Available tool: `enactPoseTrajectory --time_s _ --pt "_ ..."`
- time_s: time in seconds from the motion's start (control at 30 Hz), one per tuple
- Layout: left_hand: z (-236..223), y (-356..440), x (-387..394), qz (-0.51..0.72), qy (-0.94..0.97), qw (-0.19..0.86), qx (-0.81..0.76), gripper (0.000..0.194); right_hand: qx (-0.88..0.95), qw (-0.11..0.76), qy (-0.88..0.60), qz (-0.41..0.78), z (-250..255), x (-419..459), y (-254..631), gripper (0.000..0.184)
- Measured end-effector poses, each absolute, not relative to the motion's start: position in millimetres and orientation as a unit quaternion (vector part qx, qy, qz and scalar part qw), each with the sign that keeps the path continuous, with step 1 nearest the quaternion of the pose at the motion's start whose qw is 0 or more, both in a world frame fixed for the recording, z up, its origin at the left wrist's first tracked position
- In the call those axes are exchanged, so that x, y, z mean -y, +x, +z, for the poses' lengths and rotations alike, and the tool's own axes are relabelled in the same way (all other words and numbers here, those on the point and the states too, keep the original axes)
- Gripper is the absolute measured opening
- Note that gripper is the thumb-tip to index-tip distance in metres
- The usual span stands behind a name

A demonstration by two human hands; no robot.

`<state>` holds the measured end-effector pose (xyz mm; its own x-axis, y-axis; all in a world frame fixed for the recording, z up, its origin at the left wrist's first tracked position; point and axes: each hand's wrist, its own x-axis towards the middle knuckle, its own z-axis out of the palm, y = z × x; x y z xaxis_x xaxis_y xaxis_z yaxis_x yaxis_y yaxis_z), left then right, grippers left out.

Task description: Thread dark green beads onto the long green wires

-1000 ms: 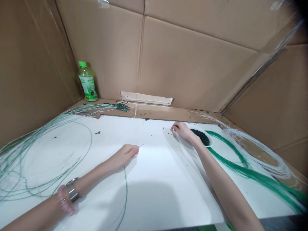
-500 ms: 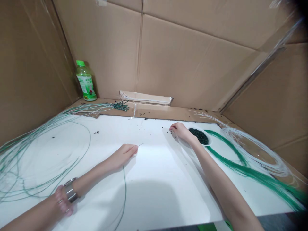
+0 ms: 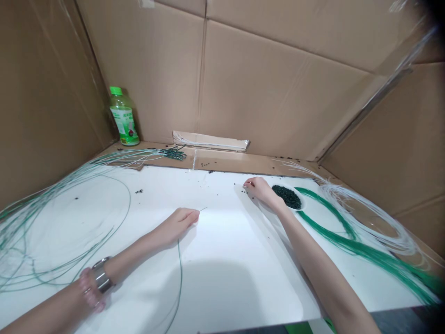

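At the far left of the white worktop [image 3: 222, 278], a loose spread of green and white wires [image 3: 99, 160] curls along the edge, its dark tips [image 3: 174, 153] reaching onto the cardboard strip at the back. In front of it, a pink bead bracelet [image 3: 91, 291] and a silver band [image 3: 102, 275] circle the left wrist. A bottle [image 3: 124, 124] with a green cap stands upright in the back left corner. Towards the middle, the person's left hand [image 3: 180, 222] is clamped on a thin green wire [image 3: 181, 266]; a short end pokes out past the fingertips, and the rest droops in a curve to the near edge. To the right, the right hand [image 3: 259, 188] is low over the worktop, fingertips close together beside a few scattered dark beads [image 3: 253, 198]; whether they grip one cannot be told. Just beyond that wrist sits a white bowl [image 3: 303, 204] of similar beads, partly hidden by the forearm. Next to it lies a bundle of green strands [image 3: 373, 259], and farthest right, a coil of white strands [image 3: 399, 243].
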<state>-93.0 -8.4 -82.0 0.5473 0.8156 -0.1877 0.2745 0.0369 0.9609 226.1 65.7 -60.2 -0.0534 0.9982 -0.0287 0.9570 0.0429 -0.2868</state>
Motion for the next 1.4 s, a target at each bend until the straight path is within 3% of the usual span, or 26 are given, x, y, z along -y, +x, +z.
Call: enactPoseTrajectory --time_s 0.7,1.13,1.4 --pt "-80.9 -91.6 8.7 0.232 0.655 0.584 -0.420 0.040 0.707 0.075 -0.699 0.072 -57.3 -59.0 221.4 0.029" --pt "-81.1 -91.7 6.8 0.228 0.671 0.570 -0.415 0.038 0.737 0.032 -0.668 0.095 -25.7 -56.7 236.3 0.025" --pt "-79.0 -89.0 7.0 0.233 0.683 0.570 -0.393 0.039 0.734 0.162 -0.659 0.007 25.9 -29.4 207.5 0.029"
